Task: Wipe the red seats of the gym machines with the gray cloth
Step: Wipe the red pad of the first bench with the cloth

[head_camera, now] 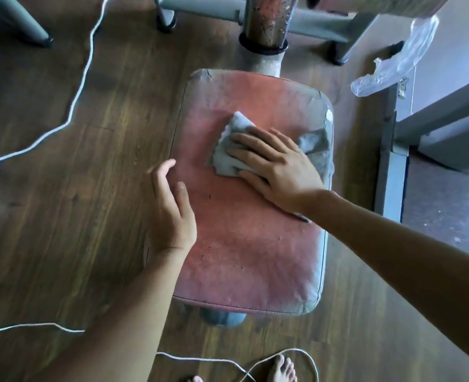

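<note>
On dark wood floor, right hand presses gray cloth onto red seat.

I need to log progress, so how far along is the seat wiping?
Done: nothing looks finished; the seat looks dusty all over. In hand: the right hand presses the cloth flat on its far half, while the left hand rests at its left edge. Left: the near half, and other seats, which are out of view.

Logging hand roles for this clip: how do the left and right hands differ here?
The right hand lies flat on the gray cloth, fingers spread; the left hand holds nothing. The right is mid-seat; the left sits at the red seat's left edge, fingers loosely curled. Both are bare.
</note>
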Demonstrator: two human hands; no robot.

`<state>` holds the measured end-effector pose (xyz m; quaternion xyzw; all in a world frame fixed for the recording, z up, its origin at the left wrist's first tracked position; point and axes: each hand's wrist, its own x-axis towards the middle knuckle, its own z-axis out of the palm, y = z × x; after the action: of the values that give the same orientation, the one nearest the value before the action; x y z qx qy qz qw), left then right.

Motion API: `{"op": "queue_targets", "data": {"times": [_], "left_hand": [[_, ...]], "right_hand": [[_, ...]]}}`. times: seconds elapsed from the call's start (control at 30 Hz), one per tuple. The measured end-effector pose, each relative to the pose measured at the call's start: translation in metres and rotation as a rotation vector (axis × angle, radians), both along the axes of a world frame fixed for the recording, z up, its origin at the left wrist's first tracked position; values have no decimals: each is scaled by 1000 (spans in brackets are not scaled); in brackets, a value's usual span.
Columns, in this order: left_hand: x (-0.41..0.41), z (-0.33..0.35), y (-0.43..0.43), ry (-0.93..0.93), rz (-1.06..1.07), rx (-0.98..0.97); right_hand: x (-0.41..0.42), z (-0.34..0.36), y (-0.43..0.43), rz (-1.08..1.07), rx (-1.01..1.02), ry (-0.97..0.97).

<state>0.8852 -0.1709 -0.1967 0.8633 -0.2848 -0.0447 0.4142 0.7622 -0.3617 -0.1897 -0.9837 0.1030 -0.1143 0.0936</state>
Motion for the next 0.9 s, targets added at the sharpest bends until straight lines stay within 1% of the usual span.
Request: {"op": "queue_targets", "data": {"times": [0.1, 0.23, 0.37, 0.43, 0.53, 0.6, 0.67, 0.8, 0.9], "left_hand": [[-1, 1, 0, -28, -15, -7], [-1, -2, -1, -67, -33, -9], [-1, 0, -1, -75, -27, -6], [-1, 0, 0, -84, -35, -2], [0, -3, 1, -93, -48, 5], [0, -3, 1, -91, -37, 7], [-2, 0, 0, -91, -42, -2], [-1, 1, 1, -116, -51, 1], [-2, 1, 0, -129, -52, 1]], "right_hand": [[-24, 3, -37, -127, -5, 6], [-11, 2, -63, -152, -5, -14], [-10, 1, -22, -438, 67, -26], [-17, 3, 11, -489, 105, -29], [-40, 6, 65, -451, 160, -4], [-58, 6, 95, -374, 176, 6], [-73, 6, 106, -256, 159, 9], [-72, 5, 70, -54, 131, 11], [-62, 1, 29, 20, 84, -17]]}}
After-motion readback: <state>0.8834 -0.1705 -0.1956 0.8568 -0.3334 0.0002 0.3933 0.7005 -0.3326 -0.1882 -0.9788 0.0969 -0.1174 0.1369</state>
